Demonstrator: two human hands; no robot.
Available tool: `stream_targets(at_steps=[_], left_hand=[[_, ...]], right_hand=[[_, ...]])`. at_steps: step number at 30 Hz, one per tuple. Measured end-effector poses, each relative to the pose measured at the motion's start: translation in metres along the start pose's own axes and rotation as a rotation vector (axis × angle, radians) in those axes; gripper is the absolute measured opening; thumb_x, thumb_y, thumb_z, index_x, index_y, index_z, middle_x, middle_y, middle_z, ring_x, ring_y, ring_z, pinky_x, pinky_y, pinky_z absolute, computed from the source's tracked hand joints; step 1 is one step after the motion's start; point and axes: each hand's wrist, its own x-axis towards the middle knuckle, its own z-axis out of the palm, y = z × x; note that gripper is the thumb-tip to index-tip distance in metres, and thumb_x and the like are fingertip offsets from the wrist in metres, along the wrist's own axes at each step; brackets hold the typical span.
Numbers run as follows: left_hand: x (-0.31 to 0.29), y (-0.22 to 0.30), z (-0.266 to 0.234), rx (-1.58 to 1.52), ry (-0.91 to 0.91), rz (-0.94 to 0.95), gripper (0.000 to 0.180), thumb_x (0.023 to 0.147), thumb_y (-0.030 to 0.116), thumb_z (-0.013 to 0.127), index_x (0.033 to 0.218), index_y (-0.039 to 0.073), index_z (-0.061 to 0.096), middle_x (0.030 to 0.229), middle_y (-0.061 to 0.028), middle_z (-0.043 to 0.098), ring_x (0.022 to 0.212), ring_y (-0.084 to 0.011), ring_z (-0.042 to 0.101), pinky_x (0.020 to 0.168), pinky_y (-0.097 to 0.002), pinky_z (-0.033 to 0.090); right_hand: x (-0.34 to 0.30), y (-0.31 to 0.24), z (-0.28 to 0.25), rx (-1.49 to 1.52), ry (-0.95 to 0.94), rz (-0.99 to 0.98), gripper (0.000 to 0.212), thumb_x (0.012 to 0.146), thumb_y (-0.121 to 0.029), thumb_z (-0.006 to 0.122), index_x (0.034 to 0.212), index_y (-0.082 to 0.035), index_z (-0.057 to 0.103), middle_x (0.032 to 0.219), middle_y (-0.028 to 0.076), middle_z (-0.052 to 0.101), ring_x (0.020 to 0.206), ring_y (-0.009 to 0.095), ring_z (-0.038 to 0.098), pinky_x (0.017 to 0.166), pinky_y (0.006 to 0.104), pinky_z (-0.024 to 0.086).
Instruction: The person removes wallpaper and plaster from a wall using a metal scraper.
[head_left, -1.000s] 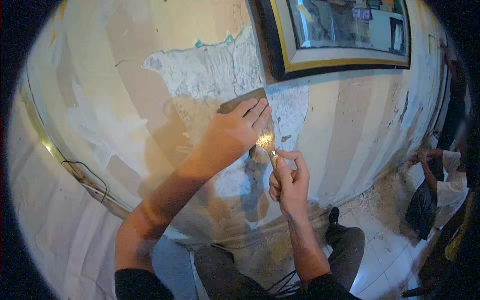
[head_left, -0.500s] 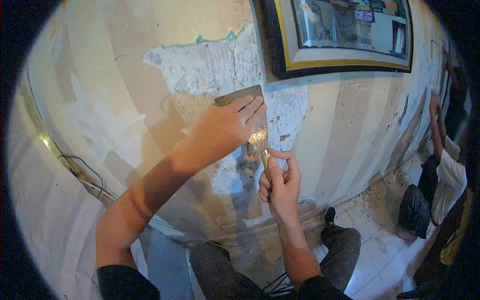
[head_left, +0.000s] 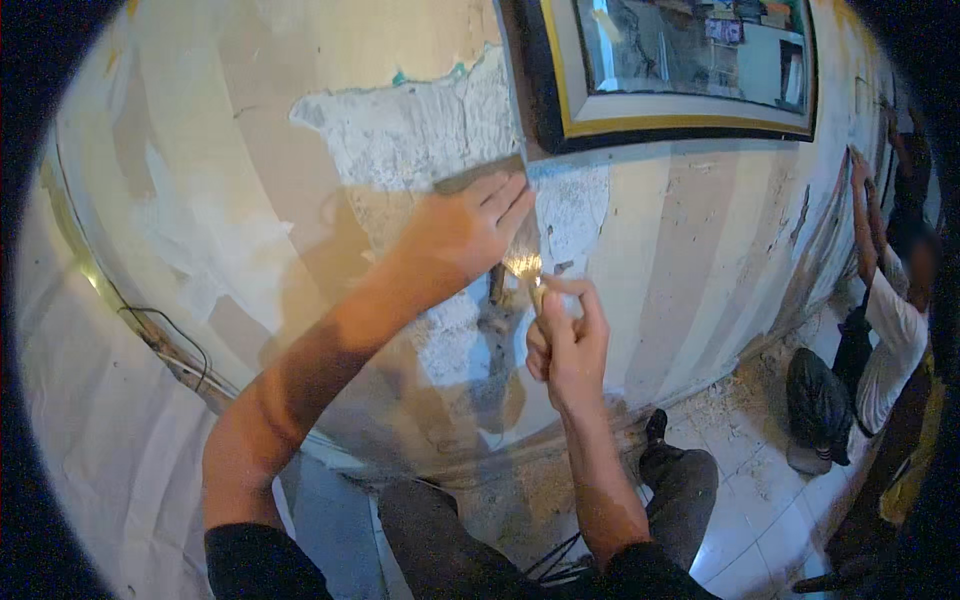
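Against the striped wall (head_left: 680, 260), left hand (head_left: 462, 232) presses a scraper (head_left: 478, 178) flat — fingers together. Right hand (head_left: 566, 340) — fingertips pinched on a small bright flame-like object (head_left: 527, 268).

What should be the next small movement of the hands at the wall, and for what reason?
Probably the left hand should keep the flat scraper blade pressed to the wall while the right hand pulls the small bright strip it pinches away from the wall. The strip sits between both hands, just under the picture frame, beside a patch already bare.
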Motion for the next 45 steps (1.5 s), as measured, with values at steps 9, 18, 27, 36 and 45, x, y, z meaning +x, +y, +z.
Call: stream_targets(at_steps=[9, 18, 27, 36, 45], left_hand=[[0.003, -0.011, 0.002, -0.009, 0.054, 0.034, 0.044, 0.081, 0.012, 0.054, 0.124, 0.001, 0.057, 0.129, -0.0132, 0.058, 0.117, -0.0246, 0.057, 0.082, -0.0338, 0.056], [0.008, -0.018, -0.002, 0.038, 0.036, 0.033, 0.046, 0.081, 0.012, 0.054, 0.126, 0.006, 0.056, 0.131, -0.0075, 0.057, 0.117, -0.0213, 0.057, 0.082, -0.0307, 0.055], [0.009, -0.018, -0.005, 0.030, 0.053, 0.017, 0.040, 0.081, 0.012, 0.054, 0.121, 0.006, 0.060, 0.128, -0.0083, 0.060, 0.114, -0.0201, 0.059, 0.079, -0.0313, 0.056], [0.013, -0.023, -0.017, 0.050, 0.036, -0.036, 0.040, 0.081, 0.010, 0.054, 0.121, 0.006, 0.060, 0.128, -0.0076, 0.060, 0.114, -0.0219, 0.060, 0.082, -0.0324, 0.056], [0.019, -0.033, -0.010, 0.027, -0.066, 0.052, 0.041, 0.082, 0.010, 0.054, 0.123, 0.005, 0.059, 0.126, -0.0098, 0.061, 0.114, -0.0236, 0.060, 0.087, -0.0326, 0.054]], right_hand=[[0.005, -0.006, 0.007, -0.028, -0.019, 0.016, 0.018, 0.101, -0.024, 0.050, 0.110, -0.008, 0.049, 0.053, -0.005, 0.032, 0.041, 0.004, 0.026, 0.037, 0.0218, 0.022], [0.011, -0.013, 0.010, 0.036, -0.078, -0.081, 0.018, 0.101, -0.023, 0.049, 0.110, -0.008, 0.050, 0.052, -0.006, 0.032, 0.040, 0.004, 0.025, 0.035, 0.0225, 0.020], [0.011, -0.012, 0.010, 0.042, -0.051, -0.076, 0.015, 0.100, -0.022, 0.050, 0.108, -0.009, 0.051, 0.052, -0.006, 0.035, 0.040, 0.003, 0.028, 0.035, 0.0225, 0.021], [0.016, -0.009, 0.018, 0.098, -0.061, -0.073, 0.015, 0.097, -0.019, 0.056, 0.107, -0.007, 0.056, 0.061, -0.004, 0.051, 0.045, 0.003, 0.041, 0.039, 0.0218, 0.028], [0.017, -0.025, 0.019, 0.063, -0.052, -0.098, 0.015, 0.099, -0.022, 0.053, 0.107, -0.009, 0.055, 0.056, -0.003, 0.048, 0.043, 0.004, 0.039, 0.037, 0.0221, 0.028]])
